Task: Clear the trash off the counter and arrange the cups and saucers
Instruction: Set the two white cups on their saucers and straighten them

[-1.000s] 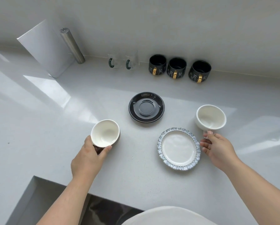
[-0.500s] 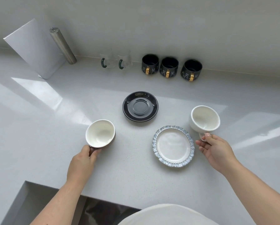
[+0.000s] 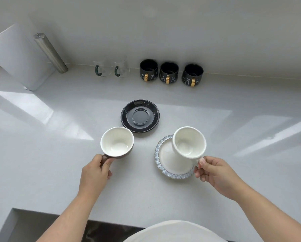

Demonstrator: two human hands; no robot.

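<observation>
My left hand [image 3: 95, 172] grips the handle of a cup with a dark brown outside and white inside [image 3: 117, 142], held just in front of and left of the black saucer [image 3: 140, 116]. My right hand [image 3: 214, 172] pinches the handle of a white cup [image 3: 189, 142], which hangs tilted over the right part of the white saucer with a blue-grey rim [image 3: 165, 158]. Both saucers lie flat on the white counter [image 3: 41, 163] with nothing on them.
Against the back wall stand three black mugs with gold handles [image 3: 169, 72] and two clear glass cups with green handles [image 3: 111, 69]. A white board [image 3: 19, 56] and a steel cylinder [image 3: 49, 52] lean at the back left. A recess opens at the front left edge [image 3: 10, 222].
Both hands lifted their cups and moved them inward: the brown cup went right toward the black saucer, the white cup went left over the blue-rimmed saucer.
</observation>
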